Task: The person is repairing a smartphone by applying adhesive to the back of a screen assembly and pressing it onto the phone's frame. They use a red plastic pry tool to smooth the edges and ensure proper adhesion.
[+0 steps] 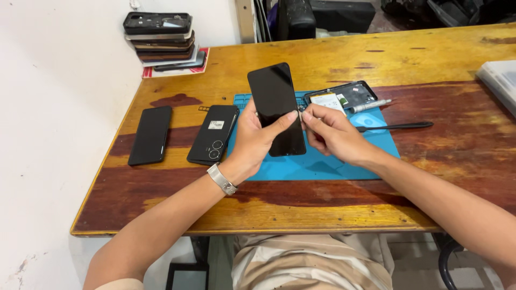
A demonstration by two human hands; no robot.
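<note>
My left hand (257,138) holds a black phone (275,102) upright over the blue work mat (317,164), screen facing me, thumb pressed on its right edge. My right hand (333,133) is pinched against that same right edge, fingertips beside my left thumb; whether it grips a small tool there I cannot tell. A metal watch band sits on my left wrist.
On the wooden table (376,59) lie a black phone face down (214,134), a dark screen panel (151,135), an opened phone body with its battery showing (341,97), a silver pen-like tool (371,105) and a black pry tool (398,127). A stack of phones (161,40) stands at the back left.
</note>
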